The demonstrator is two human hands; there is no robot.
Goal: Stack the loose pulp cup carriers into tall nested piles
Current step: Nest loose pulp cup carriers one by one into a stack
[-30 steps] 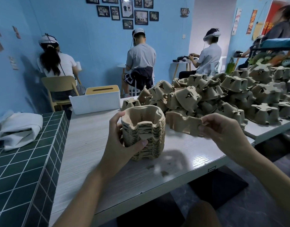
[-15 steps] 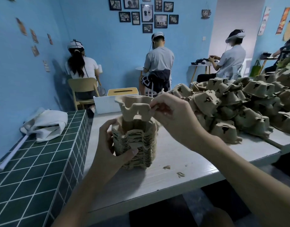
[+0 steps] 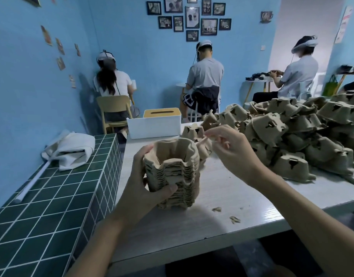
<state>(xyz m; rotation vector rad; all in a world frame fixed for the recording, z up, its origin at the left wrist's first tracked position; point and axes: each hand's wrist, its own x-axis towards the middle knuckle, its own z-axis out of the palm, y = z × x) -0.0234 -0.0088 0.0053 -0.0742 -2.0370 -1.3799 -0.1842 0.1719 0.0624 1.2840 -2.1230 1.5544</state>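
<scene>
Lower centre of the frame: the left hand (image 3: 144,182) is clamped round the nested pile (image 3: 172,172) of cup carriers, thumb across the front and fingers round the back. The pile looks to be standing on the table (image 3: 222,196), not far from the front edge. A few pulp scraps (image 3: 235,219) lie on the table just right of it.

The right hand (image 3: 232,150) hovers just up and right of the pile's rim with its fingers loose. It looks empty to me, though the fingertips are blurry. So the two hands are apart.

My read is that the next carrier has to come from the big heap of loose carriers (image 3: 292,136) filling the right side. To do that well, I'd:
- take one off the near edge of the heap so nothing slides
- turn it so its pockets match the pile
- drop it in straight and press evenly while the left hand braces

Further back, mid-frame, a white tissue box (image 3: 154,124) sits at the table's far end.
</scene>
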